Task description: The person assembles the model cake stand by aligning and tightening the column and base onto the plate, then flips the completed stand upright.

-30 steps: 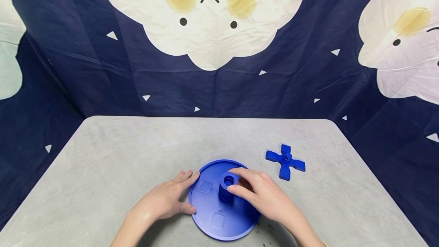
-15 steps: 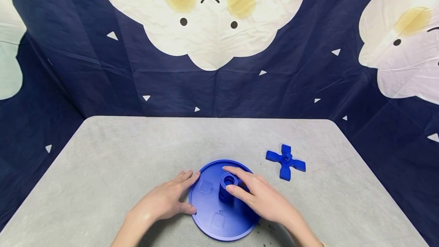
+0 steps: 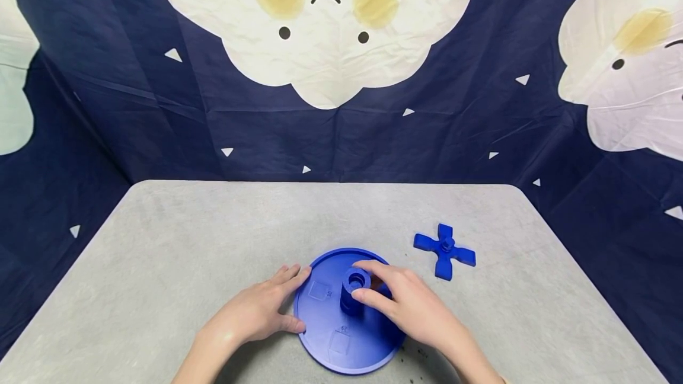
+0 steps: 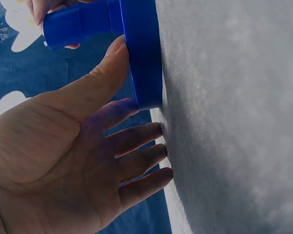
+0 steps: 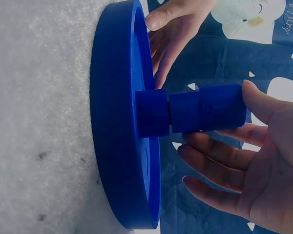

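Note:
A round blue disc [image 3: 320,322] with a raised rim lies flat on the table. From its middle rises a short blue post [image 5: 152,113], and a hollow-topped blue cylinder [image 5: 222,106] stands upright on it, a thin gap showing between the two. My right hand [image 3: 418,310] pinches the cylinder near its top between thumb and fingers. My left hand [image 3: 256,313] rests against the disc's left edge, thumb and fingers extended. In the left wrist view, the left thumb [image 4: 100,78] touches the rim and the other fingertips reach the tabletop.
A blue four-armed cross piece [image 3: 446,248] with a small central peg lies on the grey table [image 3: 240,224], beyond and right of the disc. Dark specks mark the table near the right wrist. A navy cloth [image 3: 331,141] with clouds hangs around the table's back and sides.
My right fingers spread away from the cylinder's far side half a second ago and now close on it again. The left hand, the disc and the cross piece stay in place.

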`<state>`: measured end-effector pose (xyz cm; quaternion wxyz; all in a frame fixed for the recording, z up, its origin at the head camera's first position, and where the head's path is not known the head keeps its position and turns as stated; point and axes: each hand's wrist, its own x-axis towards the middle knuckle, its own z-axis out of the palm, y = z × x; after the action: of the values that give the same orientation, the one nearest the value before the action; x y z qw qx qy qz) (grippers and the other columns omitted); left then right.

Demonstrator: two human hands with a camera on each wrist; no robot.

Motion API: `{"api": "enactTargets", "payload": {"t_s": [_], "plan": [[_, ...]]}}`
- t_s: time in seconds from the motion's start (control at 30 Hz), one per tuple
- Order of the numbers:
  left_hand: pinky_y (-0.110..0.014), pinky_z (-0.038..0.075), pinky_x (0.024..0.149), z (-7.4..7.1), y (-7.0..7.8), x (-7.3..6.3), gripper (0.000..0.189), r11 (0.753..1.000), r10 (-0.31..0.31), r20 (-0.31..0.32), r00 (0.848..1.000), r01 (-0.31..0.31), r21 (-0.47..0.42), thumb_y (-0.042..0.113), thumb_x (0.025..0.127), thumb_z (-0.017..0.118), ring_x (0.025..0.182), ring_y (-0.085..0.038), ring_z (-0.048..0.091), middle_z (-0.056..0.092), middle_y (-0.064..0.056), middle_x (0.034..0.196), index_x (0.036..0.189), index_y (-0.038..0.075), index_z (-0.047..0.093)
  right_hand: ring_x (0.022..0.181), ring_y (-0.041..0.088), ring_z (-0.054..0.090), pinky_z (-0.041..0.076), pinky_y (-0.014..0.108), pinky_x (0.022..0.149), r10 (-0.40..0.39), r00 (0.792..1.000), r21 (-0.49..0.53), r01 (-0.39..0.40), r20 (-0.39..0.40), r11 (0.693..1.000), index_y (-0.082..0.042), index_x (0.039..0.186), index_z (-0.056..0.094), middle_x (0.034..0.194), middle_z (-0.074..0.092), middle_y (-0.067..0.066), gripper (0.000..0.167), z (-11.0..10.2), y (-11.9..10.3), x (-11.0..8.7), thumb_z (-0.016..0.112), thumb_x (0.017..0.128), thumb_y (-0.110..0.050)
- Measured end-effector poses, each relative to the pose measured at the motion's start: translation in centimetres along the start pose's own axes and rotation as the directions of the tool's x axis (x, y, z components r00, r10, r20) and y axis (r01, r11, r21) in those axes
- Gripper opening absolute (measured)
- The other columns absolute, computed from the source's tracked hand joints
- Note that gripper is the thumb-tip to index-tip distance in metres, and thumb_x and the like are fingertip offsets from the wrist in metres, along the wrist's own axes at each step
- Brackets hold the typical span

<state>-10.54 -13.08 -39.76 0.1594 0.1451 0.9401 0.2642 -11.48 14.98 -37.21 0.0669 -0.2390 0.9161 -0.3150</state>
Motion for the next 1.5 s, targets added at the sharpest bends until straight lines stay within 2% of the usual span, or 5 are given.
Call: {"api": "enactTargets", "payload": {"t_s": [0.17,0.53,0.87,1.3,1.5], "plan": [[-0.068,0.033,0.120,-0.09,0.00,0.02,0.097,1.000,0.009,0.001,1.000,-0.009,0.002,0.044,0.075,0.087,0.154,-0.044,0.033,0.039,-0.017,0.165,0.157,0.014,0.044,0.092,-0.004,0.066,0.060,0.033,0.084,0.005,1.000,-0.008,-0.005,-0.013,1.000,-0.025,0.134,0.067,0.100,0.074,-0.015,0.052,-0.33,-0.15,-0.03,0.055,0.099,-0.061],[-0.068,0.034,0.119,-0.13,0.06,0.06,0.097,1.000,0.012,-0.002,1.000,-0.012,0.012,0.044,0.075,0.087,0.153,-0.045,0.034,0.040,-0.018,0.164,0.157,0.013,0.045,0.143,0.014,0.052,0.046,0.049,0.118,0.047,0.999,0.006,-0.047,0.021,0.999,-0.040,0.151,0.048,0.150,0.058,-0.011,0.058,0.32,-0.19,0.03,0.053,0.099,-0.064],[-0.069,0.033,0.119,-0.17,0.15,0.08,0.097,1.000,0.007,0.004,1.000,-0.007,0.007,0.044,0.075,0.087,0.153,-0.045,0.034,0.039,-0.018,0.165,0.157,0.013,0.044,0.142,0.014,0.053,0.047,0.049,0.117,0.034,0.998,0.042,-0.036,0.047,0.998,-0.039,0.148,0.051,0.148,0.059,-0.012,0.052,0.45,-0.05,0.10,0.056,0.100,-0.059],[-0.069,0.034,0.118,-0.15,0.05,0.09,0.097,1.000,0.011,0.002,1.000,-0.011,0.004,0.045,0.075,0.087,0.153,-0.046,0.033,0.039,-0.018,0.165,0.157,0.013,0.044,0.089,-0.003,0.063,0.056,0.026,0.079,0.022,1.000,-0.067,-0.023,-0.020,0.997,-0.028,0.138,0.064,0.096,0.071,-0.018,0.055,-0.28,-0.16,-0.13,0.054,0.098,-0.064],[-0.068,0.034,0.118,-0.11,0.06,0.10,0.097,1.000,0.009,0.001,1.000,-0.009,0.006,0.045,0.075,0.087,0.153,-0.045,0.033,0.039,-0.018,0.165,0.157,0.014,0.044,0.133,0.010,0.060,0.052,0.043,0.111,0.050,0.998,-0.031,-0.051,-0.027,0.998,-0.037,0.147,0.054,0.141,0.064,-0.014,0.060,-0.04,-0.09,-0.16,0.057,0.096,-0.066]]}}
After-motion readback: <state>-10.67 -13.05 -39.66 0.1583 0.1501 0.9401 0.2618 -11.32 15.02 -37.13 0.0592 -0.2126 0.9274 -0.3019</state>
